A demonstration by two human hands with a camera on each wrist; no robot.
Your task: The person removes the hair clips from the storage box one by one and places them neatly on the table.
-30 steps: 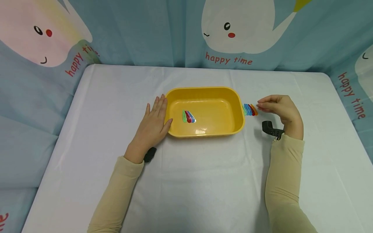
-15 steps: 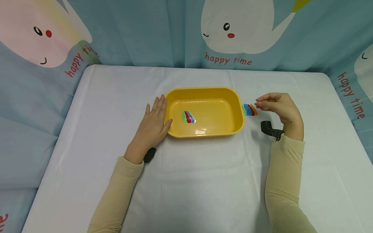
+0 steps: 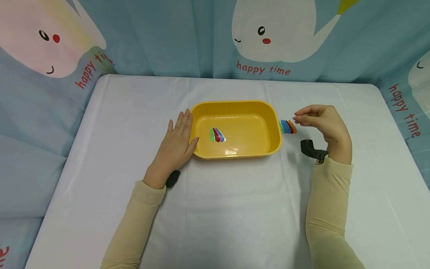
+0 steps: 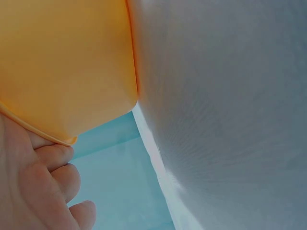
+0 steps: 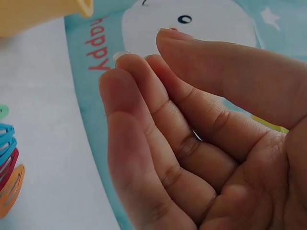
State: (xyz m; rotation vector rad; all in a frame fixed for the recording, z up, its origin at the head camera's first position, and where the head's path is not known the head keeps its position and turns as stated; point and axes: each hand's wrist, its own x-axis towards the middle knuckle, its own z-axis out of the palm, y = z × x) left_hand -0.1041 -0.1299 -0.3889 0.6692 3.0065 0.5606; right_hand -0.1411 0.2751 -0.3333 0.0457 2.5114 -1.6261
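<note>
A yellow plastic basin [image 3: 242, 134] sits on the white-covered table, with several green, red and blue-white snap hair clips [image 3: 218, 135] lying inside it. My left hand [image 3: 176, 142] rests along its left rim, fingers straight; the left wrist view shows fingertips [image 4: 55, 155] against the rim [image 4: 36, 132]. Outside the basin's right end lies a row of green, blue, red and orange snap hair clips [image 3: 287, 127]. Just right of and above that row hovers my right hand [image 3: 324, 121]. Its fingers are loosely bent, the thumb [image 5: 230, 72] stands apart, and nothing shows between them.
A white cloth [image 3: 228, 209] covers the table. Blue curtains [image 3: 168, 37] printed with whales hang behind its back edge and along the sides. A black wrist mount [image 3: 312, 149] juts out below my right hand.
My right hand has risen slightly and shifted a little left, remaining beside the row of clips. The left hand, the basin and the clips stay where they were.
</note>
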